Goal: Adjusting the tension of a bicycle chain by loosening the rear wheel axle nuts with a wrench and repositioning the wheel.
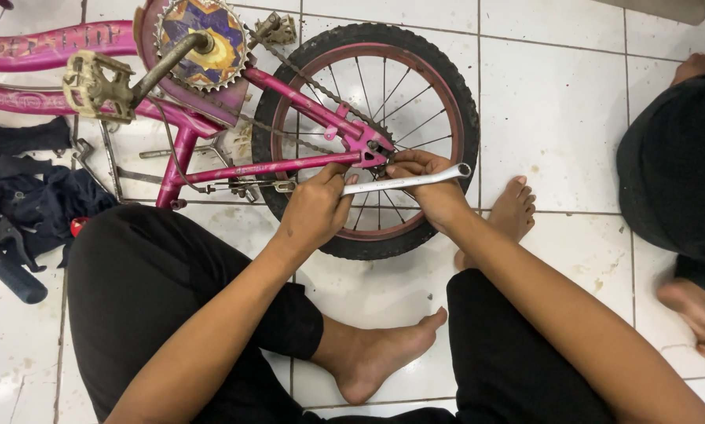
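Note:
A small pink bicycle (234, 169) lies upside down on the white tiled floor, its rear wheel (366, 137) in front of me. My left hand (314, 208) grips one end of a silver wrench (415, 180) below the pink frame stay. My right hand (423, 184) rests at the wheel's axle, fingers curled over the wrench's middle beside the axle nut (378, 149). The wrench's ring end sticks out to the right past the tyre. I sit cross-legged in black trousers, bare feet on the floor.
The chainring (203, 39), chain and a worn pedal (93, 82) sit at upper left. Dark cloth (50, 196) and a handlebar grip (14, 283) lie at left. Another person in black (678, 180) sits at right with bare feet.

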